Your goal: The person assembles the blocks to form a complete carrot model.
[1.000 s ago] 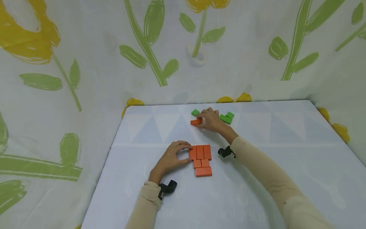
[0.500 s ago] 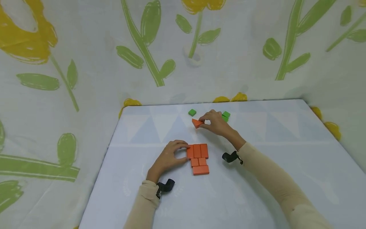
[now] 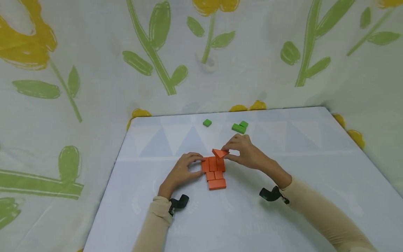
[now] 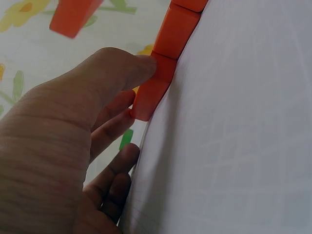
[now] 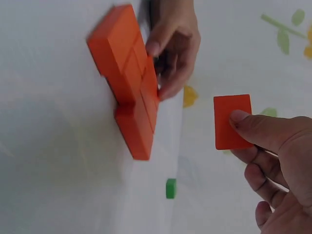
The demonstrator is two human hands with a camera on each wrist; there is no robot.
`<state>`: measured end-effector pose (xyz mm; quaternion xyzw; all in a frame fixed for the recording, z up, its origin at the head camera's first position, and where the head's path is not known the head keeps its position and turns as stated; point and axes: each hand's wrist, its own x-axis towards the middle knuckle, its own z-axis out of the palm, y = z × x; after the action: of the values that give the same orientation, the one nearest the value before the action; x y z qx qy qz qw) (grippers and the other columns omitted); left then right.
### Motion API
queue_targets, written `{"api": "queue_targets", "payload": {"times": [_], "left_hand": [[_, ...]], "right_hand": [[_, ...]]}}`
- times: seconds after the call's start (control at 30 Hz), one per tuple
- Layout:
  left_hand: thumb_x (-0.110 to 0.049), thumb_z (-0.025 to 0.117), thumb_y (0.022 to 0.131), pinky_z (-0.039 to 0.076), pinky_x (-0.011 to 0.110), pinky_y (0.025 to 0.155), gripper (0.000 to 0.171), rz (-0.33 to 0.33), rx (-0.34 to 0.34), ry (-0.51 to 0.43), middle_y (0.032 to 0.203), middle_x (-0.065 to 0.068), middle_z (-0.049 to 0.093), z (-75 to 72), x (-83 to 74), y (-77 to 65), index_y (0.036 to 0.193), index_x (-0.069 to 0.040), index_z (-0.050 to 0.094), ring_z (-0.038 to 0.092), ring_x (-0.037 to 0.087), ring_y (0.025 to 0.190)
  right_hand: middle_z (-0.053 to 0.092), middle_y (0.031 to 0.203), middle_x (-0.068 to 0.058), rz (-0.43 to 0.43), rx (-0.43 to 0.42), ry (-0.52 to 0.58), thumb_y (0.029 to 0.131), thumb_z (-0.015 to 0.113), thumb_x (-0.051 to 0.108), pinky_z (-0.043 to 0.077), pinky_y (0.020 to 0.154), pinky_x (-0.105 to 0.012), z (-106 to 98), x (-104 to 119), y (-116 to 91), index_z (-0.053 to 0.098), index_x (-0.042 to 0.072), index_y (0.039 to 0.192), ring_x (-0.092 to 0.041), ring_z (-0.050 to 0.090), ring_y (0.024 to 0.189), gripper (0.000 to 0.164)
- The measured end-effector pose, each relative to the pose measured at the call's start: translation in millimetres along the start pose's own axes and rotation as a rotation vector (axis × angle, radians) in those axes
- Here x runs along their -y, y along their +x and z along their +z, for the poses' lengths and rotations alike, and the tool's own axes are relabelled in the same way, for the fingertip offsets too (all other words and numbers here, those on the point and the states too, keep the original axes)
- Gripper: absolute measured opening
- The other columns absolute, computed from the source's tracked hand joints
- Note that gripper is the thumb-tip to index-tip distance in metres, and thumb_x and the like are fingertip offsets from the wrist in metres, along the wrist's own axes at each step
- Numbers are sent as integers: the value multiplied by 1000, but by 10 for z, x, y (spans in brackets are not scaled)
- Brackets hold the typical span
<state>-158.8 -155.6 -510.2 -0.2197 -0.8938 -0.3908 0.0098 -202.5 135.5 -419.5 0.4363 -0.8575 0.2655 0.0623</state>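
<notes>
Several orange blocks (image 3: 212,163) lie flat against one another on the table: three upright ones side by side, two small ones below, one wide block (image 3: 217,184) nearest the body. My left hand (image 3: 182,172) grips the leftmost upright block (image 4: 155,87), thumb at its near end and fingers at its far end. Between thumb and fingertips my right hand (image 3: 245,151) pinches an orange triangular block (image 3: 220,153), held up over the far end of the group. In the right wrist view a rectangular face of this triangular block (image 5: 224,129) shows, with the thumb pressed on it.
Beyond the hands, near the table's far edge, lie a small green block (image 3: 207,123) and, further right, a longer green block (image 3: 239,128) beside another small one (image 3: 244,124). A flower-patterned cloth (image 3: 104,70) hangs behind the table (image 3: 270,231).
My right hand has lifted the triangular block from near the green blocks and brought it toward the body, over the orange group. My left hand keeps its place at the group.
</notes>
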Motion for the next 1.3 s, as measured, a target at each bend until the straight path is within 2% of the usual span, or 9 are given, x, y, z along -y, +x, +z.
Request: {"api": "queue_targets", "payload": {"times": [0.23,0.5,0.7,1.0,1.3], "left_hand": [[-31,80,84,37,48,107,44,21,-16,-12,134,-9,56,29,22,3,126,-24,68,47,18,127],[-29,80,84,36,47,108,44,23,-12,7,134,-8,56,30,43,14,126,-24,68,46,18,128],[-31,80,84,36,48,108,45,16,-3,8,134,-7,56,24,51,6,127,-24,68,46,19,128],[-31,80,85,36,46,108,45,20,-2,8,134,-9,56,22,42,3,127,-25,67,46,18,128],[-32,79,85,35,47,109,45,6,5,12,135,-7,56,-1,-4,4,127,-24,67,46,19,129]], "right_hand": [[69,97,9,-114,25,-5,78,87,17,36,83,-39,157,233,-333,78,16,104,-13,54,100,28],[72,97,11,-213,46,-1,77,88,18,37,85,-36,442,296,-602,77,19,103,-10,54,98,28],[72,97,9,-244,22,-11,76,88,18,37,84,-35,537,303,-638,78,18,101,-11,54,96,26],[71,97,10,-250,-11,-83,75,89,20,38,83,-34,586,323,-635,77,19,100,-12,55,96,28],[70,97,10,-235,-25,-96,76,89,21,38,81,-33,611,341,-650,77,18,100,-13,55,97,27]]}}
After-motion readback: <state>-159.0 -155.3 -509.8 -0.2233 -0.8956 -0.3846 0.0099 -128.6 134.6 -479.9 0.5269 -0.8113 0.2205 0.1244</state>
